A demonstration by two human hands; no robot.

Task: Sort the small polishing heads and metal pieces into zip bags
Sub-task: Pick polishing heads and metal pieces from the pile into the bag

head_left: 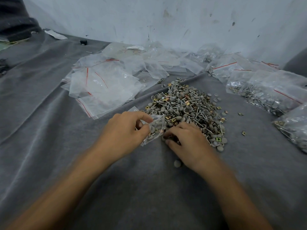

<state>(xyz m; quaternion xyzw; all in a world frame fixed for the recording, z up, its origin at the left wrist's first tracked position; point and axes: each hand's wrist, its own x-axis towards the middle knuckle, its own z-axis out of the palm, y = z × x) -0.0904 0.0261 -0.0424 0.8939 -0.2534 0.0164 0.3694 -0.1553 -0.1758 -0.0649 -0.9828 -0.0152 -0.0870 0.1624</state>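
At the near edge of the pile [186, 103], the left hand [126, 130] pinches a partly filled zip bag [156, 128]; just beside it, the right hand [186, 140] curls onto the pieces, grip unclear. Empty bags [103, 85] lie beyond left, filled bags [265, 95] right.

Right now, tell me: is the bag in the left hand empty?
No: grey heads show through the bag that the left hand pinches.
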